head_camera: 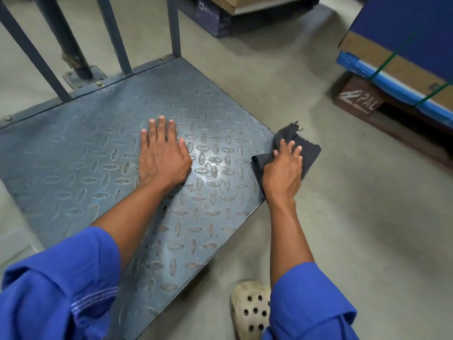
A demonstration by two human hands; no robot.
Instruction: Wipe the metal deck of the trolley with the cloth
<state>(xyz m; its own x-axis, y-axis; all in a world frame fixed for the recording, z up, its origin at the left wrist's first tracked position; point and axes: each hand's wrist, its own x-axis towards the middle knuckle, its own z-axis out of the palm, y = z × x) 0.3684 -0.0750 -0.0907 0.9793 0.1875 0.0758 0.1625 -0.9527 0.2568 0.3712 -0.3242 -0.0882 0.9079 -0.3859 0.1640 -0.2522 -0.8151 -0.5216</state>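
Beyond the blue sleeve (61,278), the left hand (163,153) lay flat and open on the deck (73,155), while the right hand (282,173) gripped the cloth (310,153) overhanging the deck's right edge, where its frayed corner might snag.

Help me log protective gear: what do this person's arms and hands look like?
Bare left hand and right hand: no gloves, rings or watch. The left sleeve and right sleeve are bright blue, forearms bare; the left carries pale stitched lines.

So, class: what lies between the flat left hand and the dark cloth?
Head view: only bare, shiny blue-grey tread-plate metal deck between left hand and dark grey cloth.
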